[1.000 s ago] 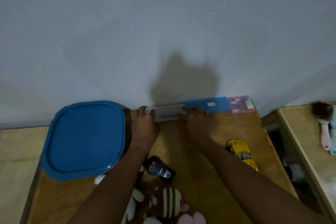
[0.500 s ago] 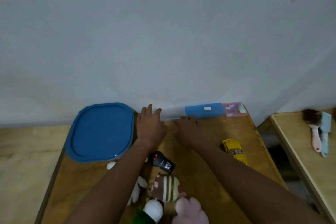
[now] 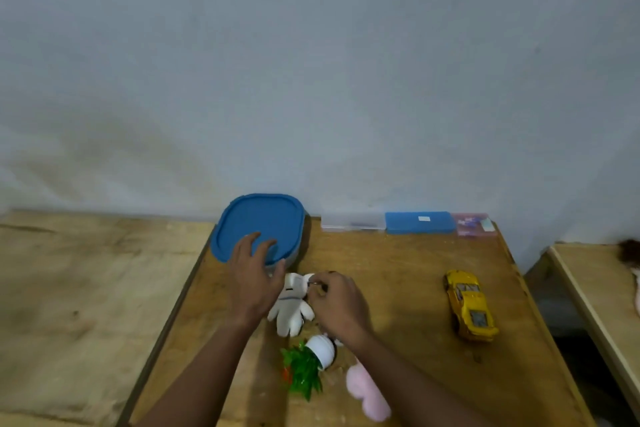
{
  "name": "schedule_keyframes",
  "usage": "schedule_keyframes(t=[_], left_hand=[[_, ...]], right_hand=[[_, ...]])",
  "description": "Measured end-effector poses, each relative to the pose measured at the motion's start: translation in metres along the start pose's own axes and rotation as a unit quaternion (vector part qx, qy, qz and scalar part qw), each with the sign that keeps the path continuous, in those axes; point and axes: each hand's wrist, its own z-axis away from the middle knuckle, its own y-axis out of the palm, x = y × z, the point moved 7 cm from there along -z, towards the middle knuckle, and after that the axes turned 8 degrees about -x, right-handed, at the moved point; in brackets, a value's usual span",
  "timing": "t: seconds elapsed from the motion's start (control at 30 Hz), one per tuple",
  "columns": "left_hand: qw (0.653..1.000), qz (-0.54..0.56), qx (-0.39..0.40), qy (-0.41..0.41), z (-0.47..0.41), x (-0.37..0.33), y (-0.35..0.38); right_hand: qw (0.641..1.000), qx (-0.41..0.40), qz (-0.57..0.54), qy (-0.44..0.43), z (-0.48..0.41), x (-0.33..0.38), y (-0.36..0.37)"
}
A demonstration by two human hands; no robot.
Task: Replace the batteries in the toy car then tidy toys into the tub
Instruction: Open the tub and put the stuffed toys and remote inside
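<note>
A tub with a blue lid (image 3: 258, 224) stands at the table's back left, lid on. My left hand (image 3: 254, 279) rests open on the lid's near edge, fingers spread. My right hand (image 3: 337, 303) pinches the metal ring of a white plush toy (image 3: 291, 310) lying just in front of the tub. The yellow toy car (image 3: 469, 305) sits on its wheels on the right side of the table, away from both hands. A small white pot with a green plastic plant (image 3: 306, 364) lies on its side near my right wrist, beside a pink plush (image 3: 369, 392).
Along the wall stand a clear box (image 3: 351, 222), a blue box (image 3: 419, 222) and a pinkish clear box (image 3: 472, 224). The wooden table (image 3: 408, 288) has a lower wooden surface to its left (image 3: 86, 288) and another bench at the right (image 3: 602, 288), with a gap between.
Both hands have drawn back from the boxes at the wall. The left now lies on the tub lid, the right has taken the white plush's ring. The camera view has pulled back.
</note>
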Motion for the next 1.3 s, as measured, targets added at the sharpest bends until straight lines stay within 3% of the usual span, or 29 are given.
schedule_keyframes(t=[0.23, 0.43, 0.73, 0.87, 1.0, 1.13, 1.3], left_hand=[[0.993, -0.041, 0.048, -0.099, -0.001, 0.060, -0.012], [0.983, -0.040, 0.109, -0.139, -0.043, 0.106, -0.007], [0.965, -0.040, 0.204, -0.162, -0.103, 0.173, 0.043], [0.967, -0.018, 0.193, -0.167, -0.107, 0.185, 0.054], [0.965, 0.017, 0.164, -0.204, -0.116, 0.187, 0.047], [0.956, 0.044, 0.157, -0.245, -0.124, 0.189, 0.038], [0.942, 0.046, 0.171, -0.285, -0.134, 0.197, 0.036]], right_hand=[[0.995, 0.094, -0.037, 0.024, 0.001, 0.023, 0.050], [0.991, 0.095, -0.039, 0.081, -0.030, 0.038, 0.092], [0.982, -0.023, -0.060, 0.176, -0.090, 0.026, 0.119], [0.966, -0.099, -0.027, 0.236, -0.095, 0.016, 0.106], [0.924, -0.218, -0.061, 0.308, -0.083, 0.017, 0.099], [0.903, -0.209, -0.095, 0.364, -0.065, 0.018, 0.127], [0.906, -0.215, -0.126, 0.342, -0.073, 0.025, 0.127]])
